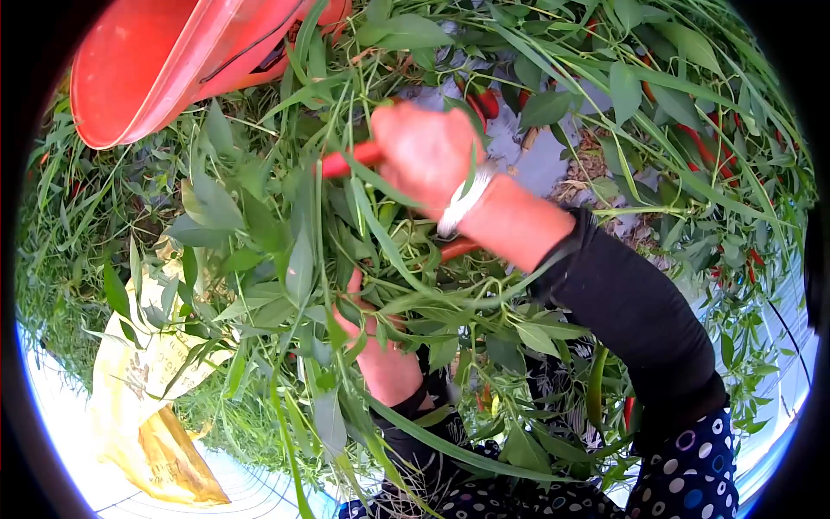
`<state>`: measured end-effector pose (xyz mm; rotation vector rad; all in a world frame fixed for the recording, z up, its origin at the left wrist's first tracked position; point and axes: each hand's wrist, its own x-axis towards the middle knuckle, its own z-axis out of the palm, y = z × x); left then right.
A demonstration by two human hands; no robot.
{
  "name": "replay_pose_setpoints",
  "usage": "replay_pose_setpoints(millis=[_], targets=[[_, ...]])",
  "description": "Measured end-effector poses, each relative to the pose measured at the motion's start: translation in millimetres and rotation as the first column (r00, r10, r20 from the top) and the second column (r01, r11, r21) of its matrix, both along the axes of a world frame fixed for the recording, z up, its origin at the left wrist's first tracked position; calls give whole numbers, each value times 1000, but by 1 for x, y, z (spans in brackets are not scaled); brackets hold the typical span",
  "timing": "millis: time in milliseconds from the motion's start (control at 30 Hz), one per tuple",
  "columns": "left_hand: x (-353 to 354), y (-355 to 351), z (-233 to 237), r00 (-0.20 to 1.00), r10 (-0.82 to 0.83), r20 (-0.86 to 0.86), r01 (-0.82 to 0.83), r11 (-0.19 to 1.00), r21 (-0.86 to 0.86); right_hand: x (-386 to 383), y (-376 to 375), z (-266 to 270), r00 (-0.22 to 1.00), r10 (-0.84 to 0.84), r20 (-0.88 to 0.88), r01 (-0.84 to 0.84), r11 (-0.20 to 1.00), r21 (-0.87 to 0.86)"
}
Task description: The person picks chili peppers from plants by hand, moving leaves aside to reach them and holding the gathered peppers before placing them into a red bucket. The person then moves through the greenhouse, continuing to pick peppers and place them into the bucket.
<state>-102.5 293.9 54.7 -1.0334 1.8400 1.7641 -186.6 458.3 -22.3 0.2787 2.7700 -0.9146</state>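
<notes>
My right hand (428, 156), slightly blurred, is closed around a red chili pepper (350, 160) that sticks out to its left. A white bracelet (465, 203) circles that wrist. Lower down, among the pepper plant's leaves (298, 268), is my left hand (380, 346); leaves cover part of it, and the fingers that show are apart with nothing visible in them. Another red chili pepper (460, 248) shows below my right wrist. More red peppers (484, 104) hang just beyond my right hand.
A red bucket (130, 91) lies tilted at the upper left. A yellow printed bag (130, 372) is at the lower left. Long grass blades (415, 424) cross in front of me. Pale ground sheeting (540, 160) shows between plants, and red peppers (709, 151) hang at right.
</notes>
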Motion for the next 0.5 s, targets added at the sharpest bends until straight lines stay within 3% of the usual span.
replay_pose_setpoints(millis=[33, 67, 100, 133, 167, 200, 267, 300, 333, 367, 400, 467, 500], targets=[[0, -1, 0, 1000, 2, 1, -2, 1000, 5, -16, 24, -11, 988, -141, 66, 138, 989, 54], [2, -1, -1, 1000, 6, -4, -6, 1000, 11, -24, 50, -40, 947, -285, -150, 295, 954, 47], [2, -2, -2, 1000, 6, -7, -5, 1000, 14, -34, 73, -33, 926, -362, -110, 361, 932, -31], [3, -3, -2, 1000, 7, -8, -7, 1000, 16, -41, 85, -22, 879, -352, -323, 327, 936, -131], [3, -1, -1, 1000, 11, -17, -11, 1000, 18, -56, 92, 19, 930, -310, 199, 314, 949, 15], [1, -1, -3, 1000, 14, -11, -14, 1000, 20, -51, 100, 26, 953, -266, 142, 283, 953, -111], [2, -3, -2, 999, 35, -13, -34, 999, 27, -35, 103, -22, 955, -261, 141, 293, 757, -585], [3, -2, -4, 999, 41, -11, -41, 998, 36, -28, 99, -16, 954, -88, 286, 249, 764, -596], [3, -2, -5, 999, 47, -12, -47, 998, 45, -22, 84, -16, 981, -32, 191, 133, 828, -545], [3, -2, -5, 998, 57, -13, -56, 997, 52, -15, 76, -13, 957, 116, 266, 5, 910, -416], [3, -2, -6, 998, 56, -14, -55, 997, 57, -10, 65, -20, 949, 209, 238, -74, 877, -475], [1, -3, -8, 998, 61, -18, -59, 995, 74, 1, 40, -31, 970, 222, 102, -190, 948, -257], [1, -2, -11, 997, 70, -27, -67, 994, 92, 2, 32, -34, 971, 219, 99, -186, 945, -269]])
